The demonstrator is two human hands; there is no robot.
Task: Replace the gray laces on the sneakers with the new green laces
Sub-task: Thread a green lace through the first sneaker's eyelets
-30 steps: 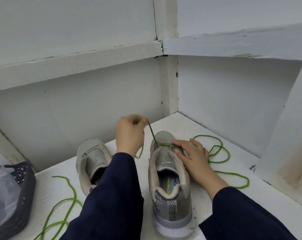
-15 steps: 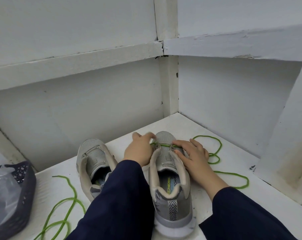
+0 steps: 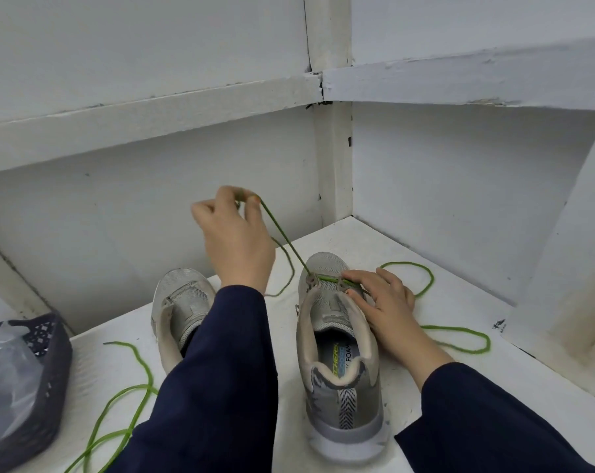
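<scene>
Two grey sneakers stand heel-toward-me on a white shelf. The right sneaker (image 3: 340, 356) has a green lace (image 3: 286, 242) threaded across its front eyelets. My left hand (image 3: 236, 240) is raised above and left of the toe and pinches that lace, which runs taut down to the left eyelet. My right hand (image 3: 386, 303) rests on the shoe's right side, its fingers lying on the tongue by the right eyelet. The lace's other length (image 3: 460, 336) loops on the shelf to the right. The left sneaker (image 3: 176, 308) has no lace and is partly hidden by my left sleeve.
A second green lace (image 3: 125, 397) lies loose on the shelf at lower left. A dark perforated basket (image 3: 46, 414) with a plastic bag in it sits at the far left edge. White walls close in behind and to the right.
My left hand went down to the left eyelet half a second ago, then rose up and left again, drawing the green lace taut. My right hand stayed on the shoe.
</scene>
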